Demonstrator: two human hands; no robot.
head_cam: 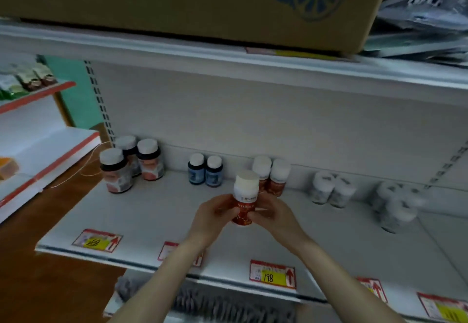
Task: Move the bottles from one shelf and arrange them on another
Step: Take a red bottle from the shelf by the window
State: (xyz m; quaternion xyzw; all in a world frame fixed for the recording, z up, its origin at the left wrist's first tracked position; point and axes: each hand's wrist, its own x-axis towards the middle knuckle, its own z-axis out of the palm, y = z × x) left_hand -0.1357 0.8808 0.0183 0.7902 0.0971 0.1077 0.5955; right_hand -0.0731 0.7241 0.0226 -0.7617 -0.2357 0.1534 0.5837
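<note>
While both hands wrap it in the head view, the red bottle point(245, 203) stands upright over the middle of the white shelf point(152, 216), white cap up. Can't tell if its base touches the board. Left hand point(215, 211) grips the lower left side, fingers curled onto the label. Right hand point(273, 211) grips the right side, fingertips mostly hidden behind the bottle. Label text too blurred to read.

Just behind, at the back wall: two matching red bottles point(272, 176), partly covered by the held one. Left of those are two blue bottles point(205, 173), then three bigger dark-collared bottles point(131, 163). Right side: pale bottles point(331, 191), smeared by blur, count unclear.

Price tag point(272, 273) on the front edge reads 198; the tag to its left is cut by the left forearm. Cardboard box point(202, 1) above, top cropped.
</note>
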